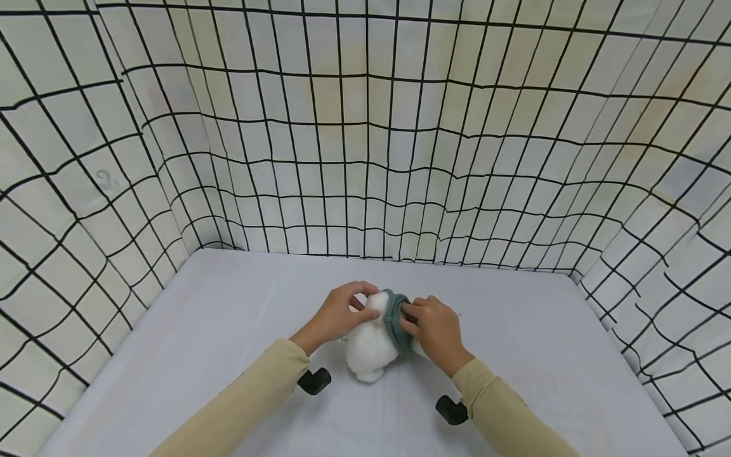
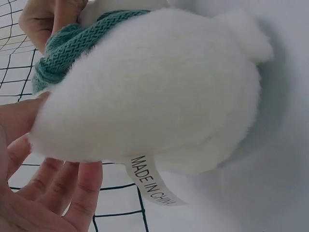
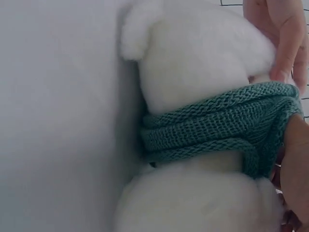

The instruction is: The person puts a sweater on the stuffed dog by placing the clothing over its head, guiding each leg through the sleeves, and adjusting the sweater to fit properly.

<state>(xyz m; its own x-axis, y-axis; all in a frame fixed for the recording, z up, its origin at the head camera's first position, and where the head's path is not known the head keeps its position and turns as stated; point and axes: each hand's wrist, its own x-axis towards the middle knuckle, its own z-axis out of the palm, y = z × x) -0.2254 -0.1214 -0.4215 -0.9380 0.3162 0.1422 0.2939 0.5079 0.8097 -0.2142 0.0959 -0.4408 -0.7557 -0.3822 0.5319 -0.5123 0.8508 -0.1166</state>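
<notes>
A white plush toy (image 1: 368, 349) lies on its side on the white surface, with a teal knitted garment (image 1: 395, 320) bunched round its middle. My left hand (image 1: 342, 311) holds one end of the plush body, thumb on the near side and fingers behind, as the left wrist view shows. Close to those fingers, a "MADE IN CHINA" label (image 2: 149, 183) sticks out of the fur. At the garment's other edge, my right hand (image 1: 436, 330) pinches the knit; in the right wrist view its fingertips are mostly hidden behind the fabric. The toy's head is largely covered by that hand.
Black wire-like netting (image 1: 365, 162) hangs before white walls at the back and both sides. A white tabletop (image 1: 240, 298) spreads beneath the toy. Black wrist-worn pieces, one at the left wrist (image 1: 315, 381) and one at the right wrist (image 1: 452, 410), hang under the sleeves.
</notes>
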